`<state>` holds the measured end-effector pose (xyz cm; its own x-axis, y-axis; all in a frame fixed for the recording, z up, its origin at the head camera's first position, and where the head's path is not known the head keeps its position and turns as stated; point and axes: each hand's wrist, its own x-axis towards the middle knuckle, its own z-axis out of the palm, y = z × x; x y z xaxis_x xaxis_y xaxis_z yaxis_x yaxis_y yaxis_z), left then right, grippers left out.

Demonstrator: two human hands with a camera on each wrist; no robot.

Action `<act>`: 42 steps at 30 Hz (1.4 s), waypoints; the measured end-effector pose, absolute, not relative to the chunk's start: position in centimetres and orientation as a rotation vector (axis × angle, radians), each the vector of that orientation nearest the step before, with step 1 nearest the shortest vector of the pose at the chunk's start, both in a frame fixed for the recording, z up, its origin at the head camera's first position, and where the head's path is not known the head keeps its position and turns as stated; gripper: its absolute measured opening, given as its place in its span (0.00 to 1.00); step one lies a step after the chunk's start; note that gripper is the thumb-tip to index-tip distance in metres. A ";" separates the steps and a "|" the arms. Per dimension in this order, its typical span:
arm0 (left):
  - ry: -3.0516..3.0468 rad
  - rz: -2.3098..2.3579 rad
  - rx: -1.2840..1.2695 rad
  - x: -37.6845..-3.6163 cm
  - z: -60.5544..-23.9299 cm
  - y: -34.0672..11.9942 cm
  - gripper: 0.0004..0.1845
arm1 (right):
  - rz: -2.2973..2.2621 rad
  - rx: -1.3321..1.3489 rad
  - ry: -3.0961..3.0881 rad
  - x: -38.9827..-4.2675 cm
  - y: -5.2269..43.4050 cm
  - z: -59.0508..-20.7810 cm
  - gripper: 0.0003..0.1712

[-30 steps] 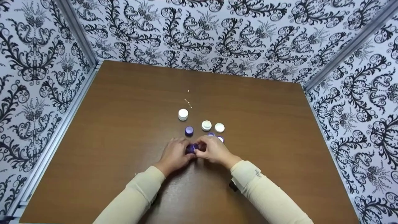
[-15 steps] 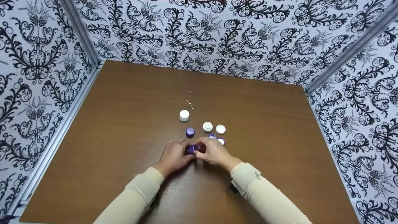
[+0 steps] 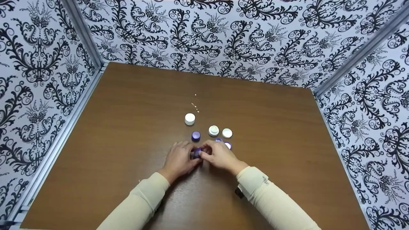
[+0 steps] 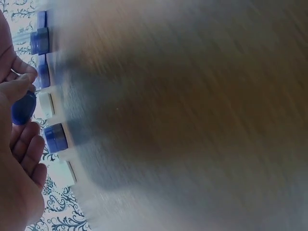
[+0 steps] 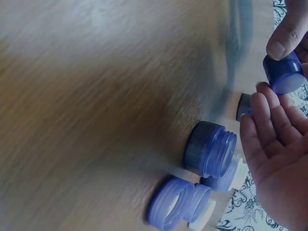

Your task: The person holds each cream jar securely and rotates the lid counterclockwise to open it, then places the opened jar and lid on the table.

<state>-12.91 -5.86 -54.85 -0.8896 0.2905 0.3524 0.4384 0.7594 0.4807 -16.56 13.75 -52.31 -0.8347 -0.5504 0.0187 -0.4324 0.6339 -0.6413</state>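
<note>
Shiny plastic on a wood-look table [image 3: 127, 127]
The purple pot [image 5: 284, 74], upper right in the right wrist view, looks like glossy plastic. In the head view, bottom sleeves [image 3: 276, 201] are matt cloth and upper-corner poles [image 3: 82, 32] look like metal.

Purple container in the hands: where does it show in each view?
Head: purple container below centre, between left hand and right hand.
Left wrist: purple container at left edge, around mid-height.
Right wrist: purple container at upper right.
Shared landmark: patterned wall, in all three.
</note>
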 end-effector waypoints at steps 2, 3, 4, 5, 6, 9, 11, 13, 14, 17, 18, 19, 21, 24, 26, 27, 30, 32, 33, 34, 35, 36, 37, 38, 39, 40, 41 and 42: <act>-2.697 -0.826 -0.575 -13.0 -54.9 -5.9 0.23 | -0.988 -0.797 2.664 -16.6 13.8 -52.3 0.11; -2.700 -0.824 -0.575 -13.0 -55.0 -5.9 0.23 | -0.992 -0.787 2.656 -16.6 13.8 -52.3 0.11; -2.702 -0.822 -0.578 -13.0 -55.0 -5.9 0.23 | -0.999 -0.781 2.646 -16.6 13.7 -52.3 0.11; -2.712 -0.819 -0.578 -13.0 -55.0 -5.9 0.24 | -1.011 -0.776 2.635 -16.6 13.8 -52.3 0.11; -2.721 -0.816 -0.578 -13.0 -55.0 -5.9 0.24 | -1.021 -0.771 2.624 -16.6 13.8 -52.3 0.11; -2.762 -0.799 -0.588 -13.0 -54.9 -6.0 0.23 | -1.044 -0.767 2.600 -16.6 13.7 -52.3 0.11; -2.784 -0.784 -0.605 -13.0 -54.9 -6.0 0.22 | -1.061 -0.768 2.591 -16.5 13.8 -52.2 0.11; -2.791 -0.777 -0.629 -13.1 -54.9 -6.1 0.21 | -1.074 -0.772 2.589 -16.5 13.8 -52.2 0.10; -2.794 -0.774 -0.639 -13.1 -54.9 -6.1 0.20 | -1.080 -0.777 2.589 -16.5 13.8 -52.3 0.10; -2.790 -0.787 -0.660 -13.2 -54.8 -6.2 0.19 | -1.106 -0.792 2.590 -16.4 13.8 -52.5 0.10; -2.789 -0.794 -0.666 -13.2 -54.8 -6.2 0.19 | -1.114 -0.798 2.593 -16.4 13.8 -52.5 0.10; -2.790 -0.798 -0.670 -13.3 -54.8 -6.2 0.19 | -1.123 -0.803 2.594 -16.3 13.9 -52.6 0.10; -2.784 -0.813 -0.686 -13.3 -54.8 -6.2 0.20 | -1.141 -0.813 2.595 -16.3 13.9 -52.8 0.10; -2.773 -0.841 -0.718 -13.4 -54.9 -6.4 0.20 | -1.127 -0.838 2.608 -16.2 14.0 -53.1 0.11; -2.761 -0.860 -0.744 -13.4 -55.0 -6.4 0.20 | -1.071 -0.890 2.627 -16.2 14.1 -53.3 0.13; -2.756 -0.869 -0.753 -13.4 -55.1 -6.5 0.20 | -1.042 -0.918 2.632 -16.2 14.2 -53.3 0.14; -2.758 -0.876 -0.770 -13.4 -55.1 -6.5 0.20 | -1.005 -0.970 2.634 -16.4 14.4 -53.3 0.16; -2.767 -0.865 -0.762 -13.5 -55.1 -6.5 0.21 | -1.029 -0.987 2.621 -16.5 14.5 -53.1 0.16; -2.771 -0.858 -0.756 -13.5 -55.1 -6.5 0.21 | -1.042 -0.983 2.617 -16.5 14.6 -53.1 0.16; -2.777 -0.850 -0.749 -13.6 -55.0 -6.5 0.22 | -1.050 -0.983 2.617 -16.5 14.6 -53.0 0.17; -2.778 -0.842 -0.741 -13.6 -55.0 -6.5 0.22 | -1.043 -0.990 2.622 -16.5 14.6 -53.0 0.17; -2.779 -0.833 -0.730 -13.6 -54.9 -6.5 0.22 | -1.035 -0.999 2.626 -16.5 14.7 -53.0 0.17; -2.781 -0.823 -0.719 -13.7 -54.9 -6.5 0.22 | -1.036 -1.007 2.624 -16.5 14.7 -53.1 0.18; -2.784 -0.811 -0.706 -13.7 -54.9 -6.5 0.21 | -1.033 -1.012 2.625 -16.5 14.7 -53.1 0.18; -2.784 -0.803 -0.695 -13.7 -54.9 -6.6 0.21 | -1.032 -1.012 2.624 -16.4 14.6 -53.2 0.19; -2.785 -0.796 -0.683 -13.6 -54.9 -6.6 0.21 | -1.037 -1.013 2.620 -16.4 14.6 -53.2 0.20; -2.783 -0.789 -0.672 -13.6 -54.9 -6.6 0.21 | -1.043 -1.008 2.615 -16.3 14.6 -53.2 0.20; -2.782 -0.784 -0.663 -13.6 -54.9 -6.7 0.21 | -1.047 -0.999 2.612 -16.3 14.6 -53.1 0.20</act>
<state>-13.59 -6.67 -54.86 -0.8856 0.3697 0.2813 0.4622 0.7622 0.4533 -16.29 14.58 -53.12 -0.7655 -0.6360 0.0978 -0.5274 0.5330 -0.6616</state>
